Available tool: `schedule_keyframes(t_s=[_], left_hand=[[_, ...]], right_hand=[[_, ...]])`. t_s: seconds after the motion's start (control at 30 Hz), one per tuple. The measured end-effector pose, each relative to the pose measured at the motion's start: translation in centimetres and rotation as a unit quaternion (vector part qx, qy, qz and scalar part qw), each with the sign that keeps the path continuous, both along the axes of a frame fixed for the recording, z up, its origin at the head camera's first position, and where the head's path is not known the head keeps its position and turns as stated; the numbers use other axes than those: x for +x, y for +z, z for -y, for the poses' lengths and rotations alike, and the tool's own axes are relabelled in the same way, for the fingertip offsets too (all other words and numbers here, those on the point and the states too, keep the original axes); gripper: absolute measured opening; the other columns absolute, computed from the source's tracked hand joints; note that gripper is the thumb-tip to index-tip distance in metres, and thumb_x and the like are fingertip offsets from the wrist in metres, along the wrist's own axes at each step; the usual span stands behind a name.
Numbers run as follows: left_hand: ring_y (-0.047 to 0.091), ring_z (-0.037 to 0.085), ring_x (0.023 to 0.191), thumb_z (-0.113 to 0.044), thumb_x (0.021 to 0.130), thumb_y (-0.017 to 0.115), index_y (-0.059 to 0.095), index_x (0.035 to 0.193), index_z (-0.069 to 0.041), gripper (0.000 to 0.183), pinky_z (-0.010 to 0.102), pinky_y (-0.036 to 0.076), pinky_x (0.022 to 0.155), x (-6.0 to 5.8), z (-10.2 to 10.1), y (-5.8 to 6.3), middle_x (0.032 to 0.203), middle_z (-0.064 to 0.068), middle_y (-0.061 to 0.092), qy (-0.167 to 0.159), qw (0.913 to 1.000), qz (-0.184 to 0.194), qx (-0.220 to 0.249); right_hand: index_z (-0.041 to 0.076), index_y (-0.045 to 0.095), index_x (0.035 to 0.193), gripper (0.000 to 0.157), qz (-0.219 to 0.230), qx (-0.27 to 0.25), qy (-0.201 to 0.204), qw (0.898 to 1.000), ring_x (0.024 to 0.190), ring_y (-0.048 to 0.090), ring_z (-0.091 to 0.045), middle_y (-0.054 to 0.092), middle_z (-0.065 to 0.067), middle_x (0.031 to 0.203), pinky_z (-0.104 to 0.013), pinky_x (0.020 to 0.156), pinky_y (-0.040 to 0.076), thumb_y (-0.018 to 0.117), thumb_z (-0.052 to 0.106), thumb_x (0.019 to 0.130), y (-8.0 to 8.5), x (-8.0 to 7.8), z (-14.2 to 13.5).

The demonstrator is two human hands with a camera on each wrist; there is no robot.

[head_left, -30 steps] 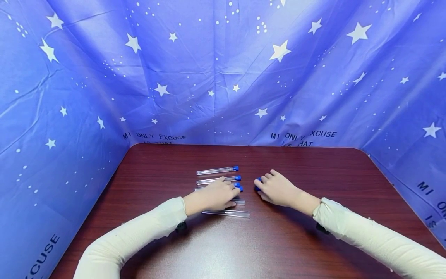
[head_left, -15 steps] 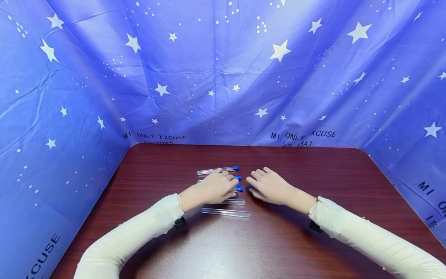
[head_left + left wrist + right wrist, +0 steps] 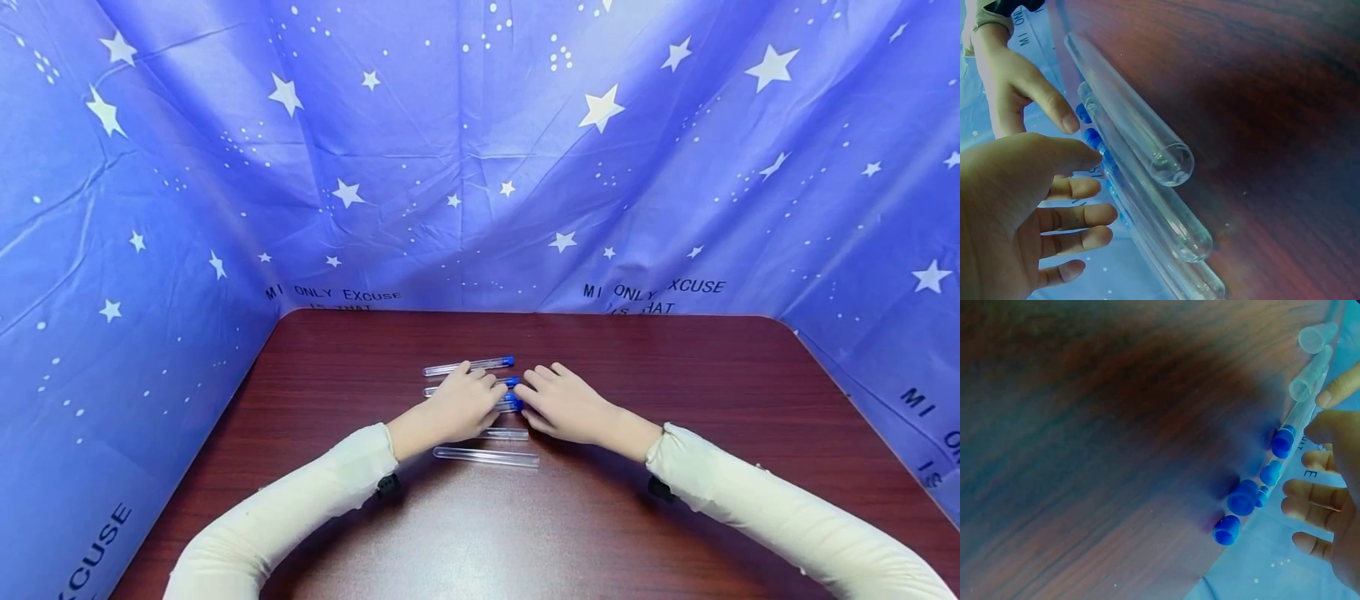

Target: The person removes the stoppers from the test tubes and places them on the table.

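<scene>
My left hand (image 3: 465, 404) hovers over the middle of a row of clear test tubes, fingers loosely bent with nothing between them. Facing it, my right hand (image 3: 566, 404) is relaxed beside the tubes' cap ends, also holding nothing. The farthest tube (image 3: 457, 367) wears a blue cap (image 3: 508, 362); the ones nearer the hands are capped too and partly hidden. Nearest the body lie two uncapped tubes, one of them a bare tube (image 3: 487, 457). In the right wrist view, a blue cap (image 3: 1243, 497) and another blue cap (image 3: 1227, 530) sit beside the capped ends.
The dark red wooden table (image 3: 675, 358) has rounded far corners. A blue curtain (image 3: 465, 167) with white stars and printed lettering hangs along the back and both sides. Each wrist carries a black strap-on device below its light sleeve (image 3: 322, 475).
My right hand has moved left to the cap ends, and the blue item seen at its fingertips is now covered in the head view. The left hand has shifted slightly away from the body.
</scene>
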State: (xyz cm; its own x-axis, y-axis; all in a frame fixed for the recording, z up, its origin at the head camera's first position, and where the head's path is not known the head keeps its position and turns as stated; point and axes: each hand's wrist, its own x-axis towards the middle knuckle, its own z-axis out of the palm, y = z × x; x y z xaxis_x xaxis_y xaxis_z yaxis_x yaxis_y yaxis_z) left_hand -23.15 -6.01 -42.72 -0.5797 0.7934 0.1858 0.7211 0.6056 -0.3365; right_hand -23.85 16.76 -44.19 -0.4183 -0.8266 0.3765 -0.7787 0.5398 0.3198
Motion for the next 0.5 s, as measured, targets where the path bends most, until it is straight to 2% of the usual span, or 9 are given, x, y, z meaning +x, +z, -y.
schedule_keyframes(t_s=[0.5], left_hand=[[0.069,0.021,0.105,-0.041,0.098,0.063,0.067,0.118,-0.018,0.031,0.044,0.052,0.101,0.02,-0.08,-0.50,0.110,0.000,0.075,0.020,0.9994,0.015,-0.022]], right_hand=[[0.012,0.063,0.097,0.021,0.014,0.023,-0.012,1.000,0.082,0.057,-0.024,0.058,-0.003,0.087,-0.038,0.071,0.042,0.073,0.029,0.088,-0.53,-0.26,0.16]])
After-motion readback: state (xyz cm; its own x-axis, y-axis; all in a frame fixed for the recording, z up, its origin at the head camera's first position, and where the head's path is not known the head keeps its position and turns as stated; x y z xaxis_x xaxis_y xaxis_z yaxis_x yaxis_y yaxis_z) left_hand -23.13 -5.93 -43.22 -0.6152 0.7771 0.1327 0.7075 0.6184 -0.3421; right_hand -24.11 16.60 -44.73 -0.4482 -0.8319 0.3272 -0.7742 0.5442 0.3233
